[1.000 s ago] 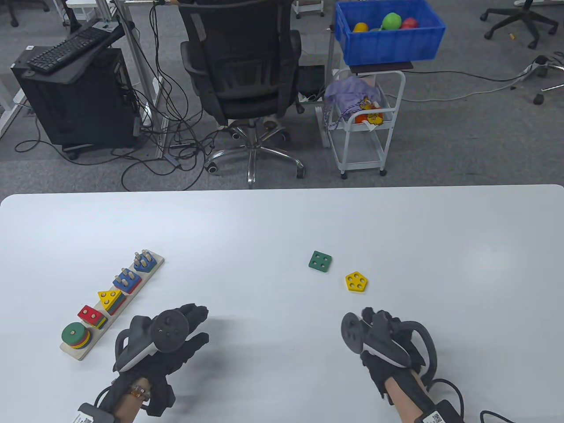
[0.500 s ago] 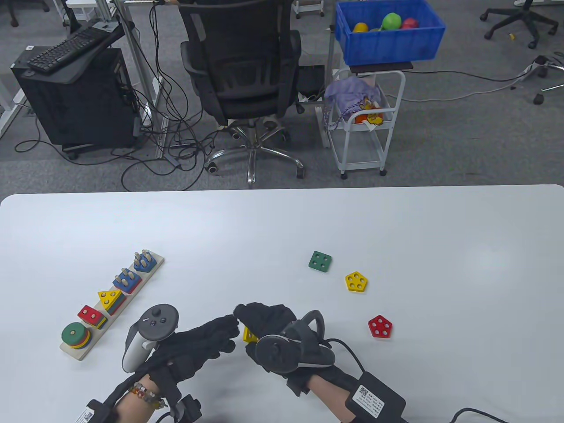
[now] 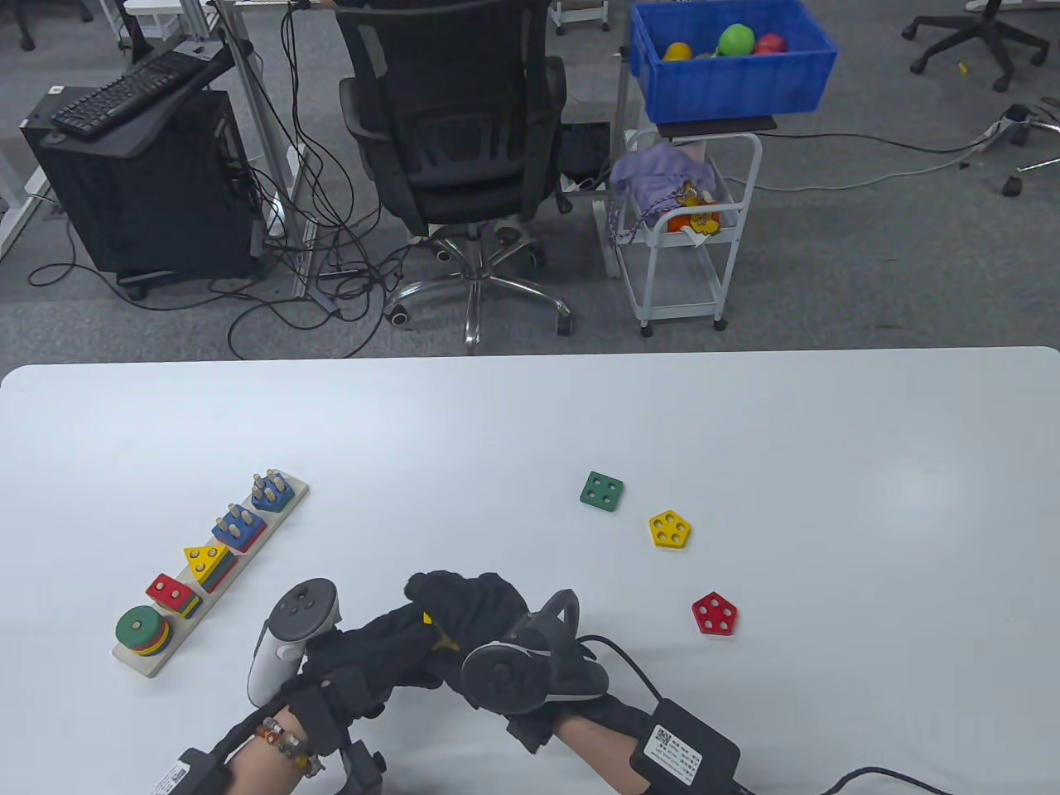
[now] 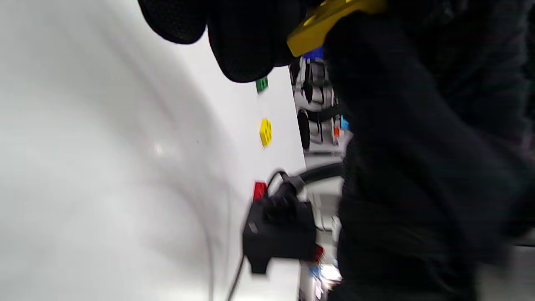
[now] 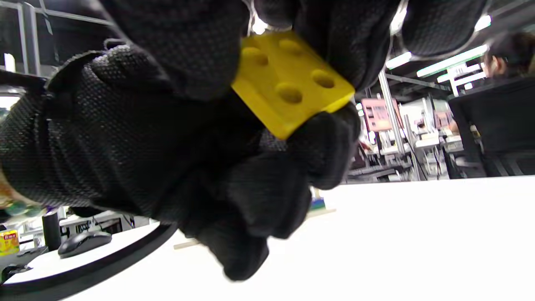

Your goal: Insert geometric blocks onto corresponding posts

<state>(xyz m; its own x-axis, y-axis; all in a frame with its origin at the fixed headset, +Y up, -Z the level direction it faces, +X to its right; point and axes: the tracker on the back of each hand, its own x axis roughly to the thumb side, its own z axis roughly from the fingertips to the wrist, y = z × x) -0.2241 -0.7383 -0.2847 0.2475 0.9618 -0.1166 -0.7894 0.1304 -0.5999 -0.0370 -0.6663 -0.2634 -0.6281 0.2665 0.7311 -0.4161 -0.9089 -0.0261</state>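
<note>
Table view: both hands, left hand (image 3: 373,654) and right hand (image 3: 472,609), grip yellow block (image 3: 428,617) above white table (image 3: 530,431).

Black gloves (image 3: 464,609) grip a yellow block (image 5: 288,79) on a white table (image 3: 530,431).

Office, swivel chair (image 3: 451,116), keyboard (image 3: 124,87), computer tower (image 3: 141,199), floor cables (image 3: 331,248)

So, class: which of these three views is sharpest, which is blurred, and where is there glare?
Table view: sharp, evenly lit. Left wrist view: motion-blurred, table washed out by glare. Right wrist view: yellow block crisp up close, background soft, ceiling lights flaring.
</note>
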